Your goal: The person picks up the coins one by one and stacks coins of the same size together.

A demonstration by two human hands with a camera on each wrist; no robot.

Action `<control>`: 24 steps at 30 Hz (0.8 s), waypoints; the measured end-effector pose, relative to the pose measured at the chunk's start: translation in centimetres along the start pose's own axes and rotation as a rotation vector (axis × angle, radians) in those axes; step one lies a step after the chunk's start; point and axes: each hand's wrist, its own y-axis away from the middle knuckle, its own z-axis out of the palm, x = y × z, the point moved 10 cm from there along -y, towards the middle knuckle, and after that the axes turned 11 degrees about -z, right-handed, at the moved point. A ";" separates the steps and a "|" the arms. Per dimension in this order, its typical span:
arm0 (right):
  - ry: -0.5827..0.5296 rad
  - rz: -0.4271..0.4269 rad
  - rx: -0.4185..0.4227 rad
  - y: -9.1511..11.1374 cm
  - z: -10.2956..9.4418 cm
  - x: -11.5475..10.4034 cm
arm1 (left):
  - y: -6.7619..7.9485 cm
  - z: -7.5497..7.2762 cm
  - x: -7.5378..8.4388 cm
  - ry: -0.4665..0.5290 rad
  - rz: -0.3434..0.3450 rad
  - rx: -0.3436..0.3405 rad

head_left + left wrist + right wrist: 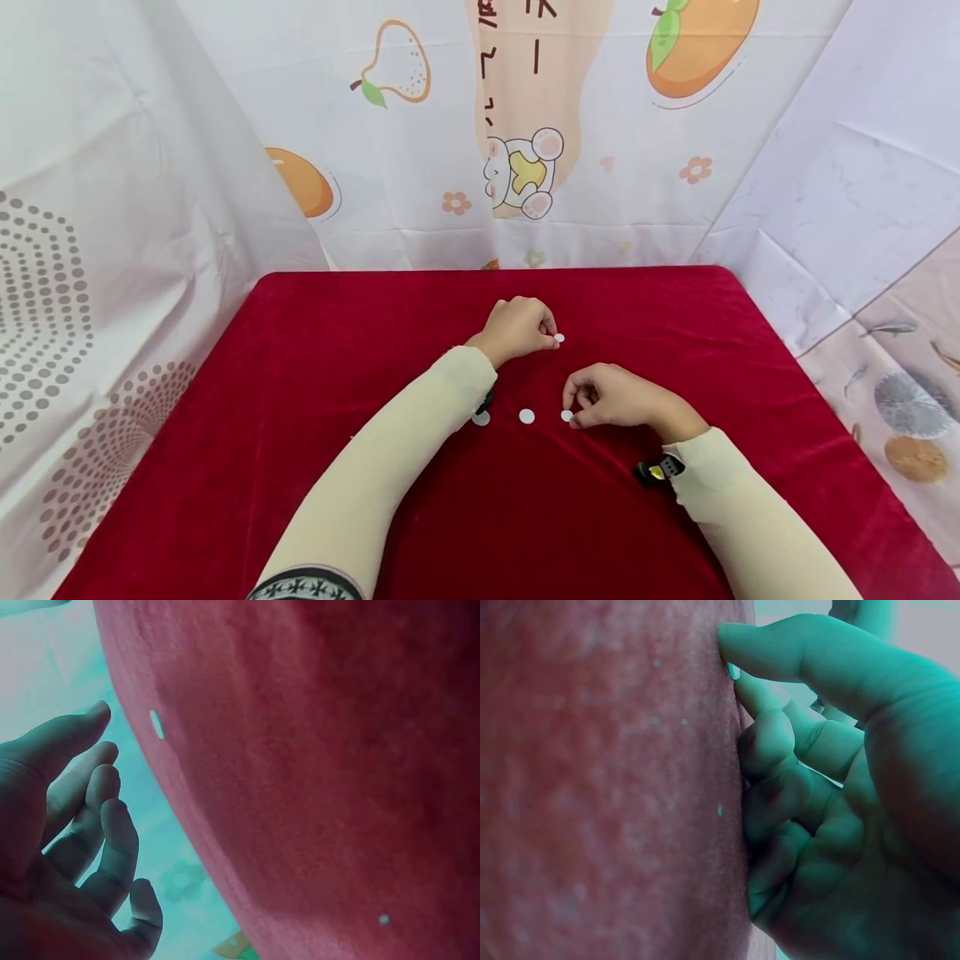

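My left hand is toward the back of the table, fingers loosely bent. Just beyond its thumb and fingertips a small white disc lies on the red cloth. The left wrist view shows a gap between that hand and the disc. Nearer the front, my right hand pinches another white disc at the cloth, between thumb and index finger; its other fingers are curled. Left of it lies a third white disc. One more disc is partly covered by the left wrist.
A red velvety cloth covers the table, with slight wrinkles on the right. Printed white curtains hang behind and at both sides. The left forearm reaches across the middle of the table. A dark strap sits at the right wrist.
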 end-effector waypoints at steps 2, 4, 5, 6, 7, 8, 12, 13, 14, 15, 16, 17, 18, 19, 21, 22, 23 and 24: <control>-0.001 -0.001 0.000 -0.1 0.0 0.0 | -0.4 0.2 -0.2 -0.008 -0.022 -0.001; 0.003 0.000 -0.001 -0.2 0.0 0.1 | -0.8 0.5 -0.3 -0.033 -0.032 -0.004; 0.006 0.002 -0.002 -0.2 0.0 0.1 | -1.1 0.7 -0.2 -0.048 -0.033 -0.008; 0.008 0.006 -0.003 -0.2 0.0 0.1 | -1.3 0.9 -0.2 -0.064 -0.035 -0.011; 0.010 0.009 -0.004 -0.1 0.0 0.2 | -1.5 1.0 -0.1 -0.076 -0.037 -0.017; 0.013 0.012 -0.005 -0.1 0.0 0.2 | -1.7 1.1 0.0 -0.086 -0.040 -0.020; 0.019 0.018 -0.001 0.1 -0.2 0.3 | -2.5 1.3 0.1 -0.087 -0.078 -0.028; 0.018 0.017 0.000 0.1 -0.2 0.3 | -2.7 1.4 0.1 -0.083 -0.090 -0.034; 0.017 0.014 0.001 0.1 -0.2 0.3 | -2.8 1.5 0.1 -0.080 -0.098 -0.041; 0.015 0.012 0.002 0.1 -0.2 0.3 | -2.9 1.6 0.1 -0.077 -0.106 -0.053; 0.012 0.008 0.001 0.1 -0.1 0.3 | -2.9 1.8 0.1 -0.080 -0.111 -0.068; 0.008 0.004 0.000 0.0 -0.1 0.3 | -3.0 2.0 0.0 -0.086 -0.117 -0.086; 0.008 0.001 -0.002 0.0 0.0 0.3 | -3.0 2.3 0.0 -0.091 -0.125 -0.105; 0.007 -0.002 -0.003 0.0 0.0 0.3 | -3.0 2.5 -0.1 -0.096 -0.133 -0.120; 0.010 -0.003 -0.002 -0.1 0.1 0.3 | -3.1 2.7 -0.2 -0.104 -0.146 -0.140; 0.011 -0.001 0.000 -0.1 0.0 0.4 | -3.2 2.8 -0.2 -0.110 -0.149 -0.145; 0.013 0.002 0.002 -0.1 0.0 0.4 | -3.2 2.8 -0.1 -0.113 -0.150 -0.146; 0.014 0.004 0.004 0.0 0.0 0.5 | -3.3 2.9 0.0 -0.116 -0.148 -0.144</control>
